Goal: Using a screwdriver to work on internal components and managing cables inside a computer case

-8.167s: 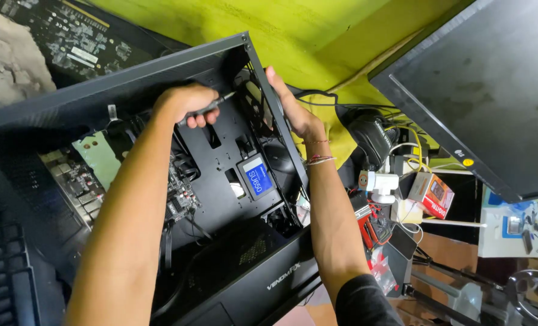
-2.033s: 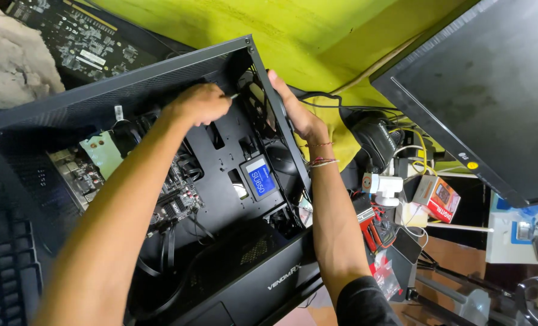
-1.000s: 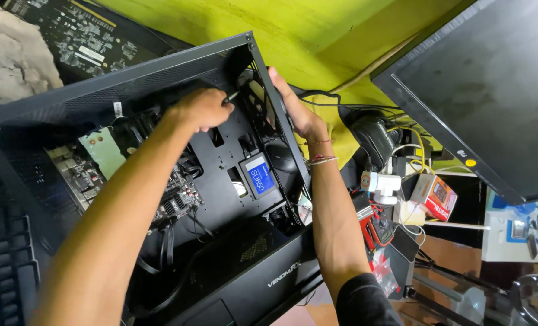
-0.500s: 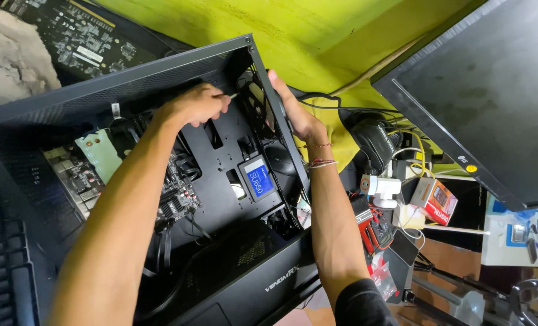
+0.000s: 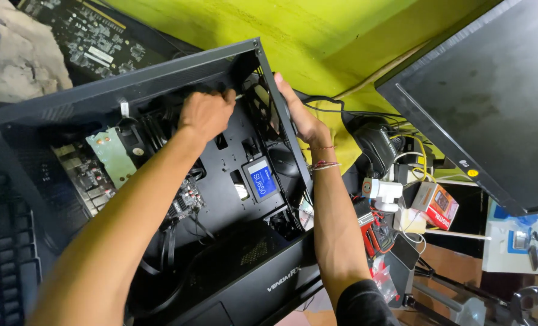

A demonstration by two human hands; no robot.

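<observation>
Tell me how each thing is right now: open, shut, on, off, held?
Computer case: side open, insides showing.
Left hand: inside the case, closed on a thin tool.
Right hand: pressed flat against the case's outer edge.
Monitor: screen dark.
Small blue-labelled drive: fixed flat inside the case.

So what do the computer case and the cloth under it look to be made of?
The case looks like sheet metal with a matte black painted finish: thin, straight folded edges and punched slots in the inner tray. The cloth looks like a yellow-green woven fabric, matte, with soft folds and creases. Neither can be confirmed by sight alone.
</observation>
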